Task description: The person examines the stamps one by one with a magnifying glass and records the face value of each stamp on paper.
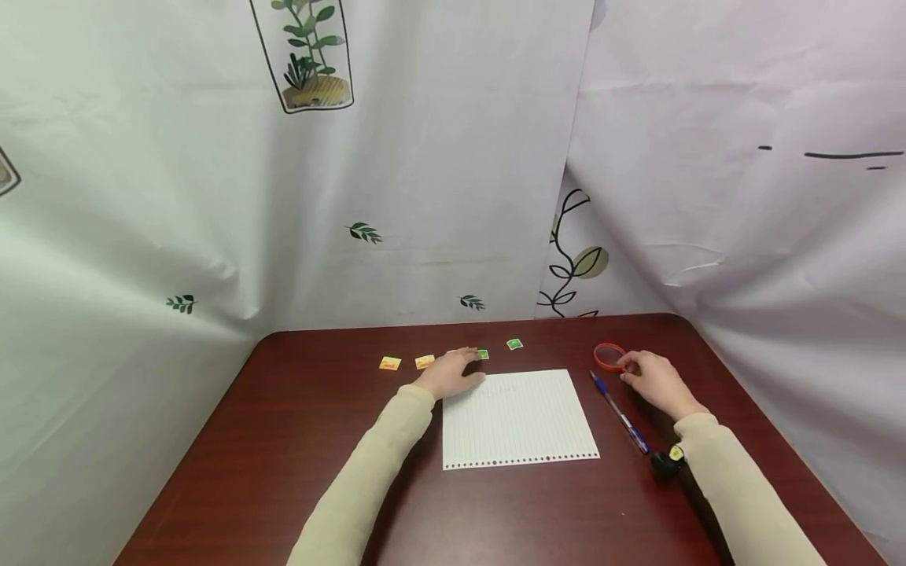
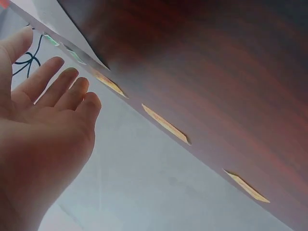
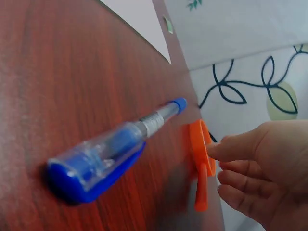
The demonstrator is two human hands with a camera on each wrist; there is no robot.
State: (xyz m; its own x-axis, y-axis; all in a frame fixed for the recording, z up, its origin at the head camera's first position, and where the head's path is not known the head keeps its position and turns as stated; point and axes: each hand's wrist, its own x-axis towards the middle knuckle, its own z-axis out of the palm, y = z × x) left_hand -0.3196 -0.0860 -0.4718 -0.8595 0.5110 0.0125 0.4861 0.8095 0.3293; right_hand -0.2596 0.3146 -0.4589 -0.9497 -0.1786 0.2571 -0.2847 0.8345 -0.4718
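My left hand is over the upper left corner of a lined sheet of paper, palm down and fingers loosely extended. It partly hides a row of small orange and green cards; an orange card and a green card show beside it. The left wrist view shows the fingers holding nothing. My right hand is at a red magnifying glass lying on the table, thumb and fingertips by its rim and handle. No firm grip shows. A blue pen lies left of this hand.
Another orange card lies at the left of the row, another green card at the right. A small black object is by the right sleeve. The dark red table ends at a patterned white curtain.
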